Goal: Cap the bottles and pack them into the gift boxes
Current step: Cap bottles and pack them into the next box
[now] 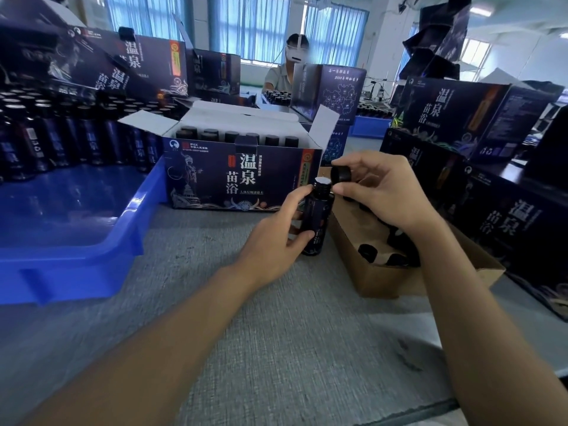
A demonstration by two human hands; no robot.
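Dark bottle (316, 216), held upright low over the grey mat (276, 333). The left hand (276, 238) wraps fingers and thumb round its body, leaving the neck clear. The right hand (381, 195) pinches a black cap (341, 174) between thumb and fingertips, tilted just beside the bottle's white-sealed mouth, apparently about to go on. Just behind stands an open gift box (242, 176), flaps up, with rows of capped bottles inside, likely this bottle's destination. A brown cardboard tray (384, 281) of loose caps sits close under the right hand. A blue bin (76, 241) lies to the left.
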